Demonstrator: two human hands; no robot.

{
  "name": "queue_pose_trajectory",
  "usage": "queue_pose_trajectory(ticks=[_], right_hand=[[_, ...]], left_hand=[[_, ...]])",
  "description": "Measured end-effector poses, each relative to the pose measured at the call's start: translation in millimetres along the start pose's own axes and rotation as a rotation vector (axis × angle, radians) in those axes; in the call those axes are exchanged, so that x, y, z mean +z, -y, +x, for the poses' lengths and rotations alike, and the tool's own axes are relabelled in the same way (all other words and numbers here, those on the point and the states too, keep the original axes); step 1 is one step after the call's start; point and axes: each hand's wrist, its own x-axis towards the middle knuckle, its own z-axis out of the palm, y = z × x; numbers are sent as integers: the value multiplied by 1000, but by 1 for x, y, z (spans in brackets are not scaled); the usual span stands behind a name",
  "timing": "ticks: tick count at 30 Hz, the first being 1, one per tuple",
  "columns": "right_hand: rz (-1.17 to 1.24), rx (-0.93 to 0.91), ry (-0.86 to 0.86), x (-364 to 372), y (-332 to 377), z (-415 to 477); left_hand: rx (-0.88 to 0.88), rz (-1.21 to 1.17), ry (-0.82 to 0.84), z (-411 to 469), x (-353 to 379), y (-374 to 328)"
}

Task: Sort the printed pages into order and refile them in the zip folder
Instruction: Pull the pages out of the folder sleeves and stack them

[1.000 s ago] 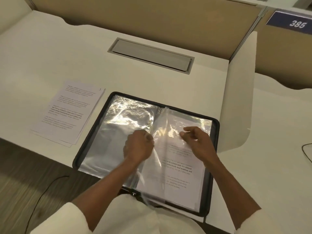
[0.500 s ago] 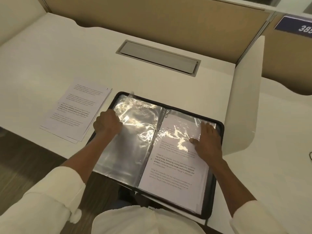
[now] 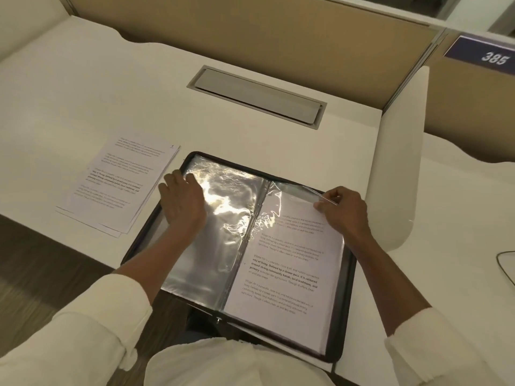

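On the desk (image 3: 250, 129), the open folder (image 3: 345, 316) lies flat, left hand (image 3: 182, 203) spread flat on its empty sleeves, right hand (image 3: 341, 210) pinching a sleeve's top edge, loose pages (image 3: 119, 185) just left of it.

Desk (image 3: 97, 87) was off-white, plain, w/ a flat grey hatch (image 3: 259, 98) set in it. Partition (image 3: 250, 26) behind was tan. Zip folder (image 3: 349, 277) had a black edge, clear sleeves (image 3: 220, 218) glaring silver-white. Pages (image 3: 287, 274) inside + the loose stack (image 3: 119, 185) were white w/ black text, some bold. Sleeves on the arms (image 3: 69, 338) cream. Sign (image 3: 482, 55) was navy w/ white "385". Floor (image 3: 41, 260) dark brown woodgrain.
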Motion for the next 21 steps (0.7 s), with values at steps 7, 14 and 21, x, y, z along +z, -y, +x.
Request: queue_pose_trajectory(ticks=[7, 14, 21], right_hand=[[150, 82, 219, -13, 37, 10], [10, 16, 365, -25, 67, 14], [-144, -93, 370, -21, 70, 18]], left_hand=[[181, -554, 161, -49, -47, -62], [293, -780, 360, -90, -104, -120], [312, -674, 363, -99, -107, -147]])
